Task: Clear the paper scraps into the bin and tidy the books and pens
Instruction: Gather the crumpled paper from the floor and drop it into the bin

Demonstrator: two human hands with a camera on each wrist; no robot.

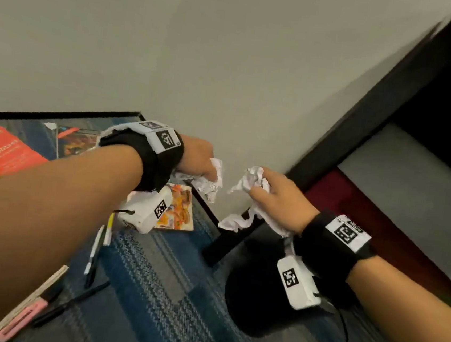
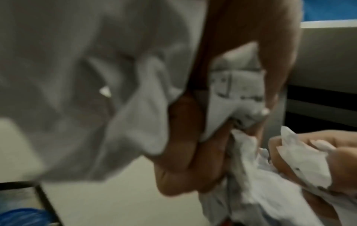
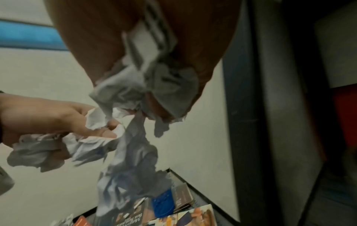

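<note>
My left hand (image 1: 205,166) grips a wad of crumpled white paper scraps (image 1: 210,181), seen close up in the left wrist view as scraps (image 2: 231,97). My right hand (image 1: 274,195) grips another crumpled bunch of scraps (image 1: 251,180) that trails down below the fist (image 3: 131,160). Both hands are raised side by side near the wall, above and behind a black round bin (image 1: 258,294) on the carpet. Books lie on the floor: a red one (image 1: 1,151) and a colourful one (image 1: 177,210). Pens (image 1: 96,252) are scattered on the carpet under my left forearm.
A grey wall fills the upper view, with a black baseboard (image 1: 57,114). A dark furniture frame (image 1: 363,124) rises on the right beside the bin. A pink-edged item (image 1: 22,319) lies at the lower left. A black cable (image 1: 345,339) runs from my right wrist.
</note>
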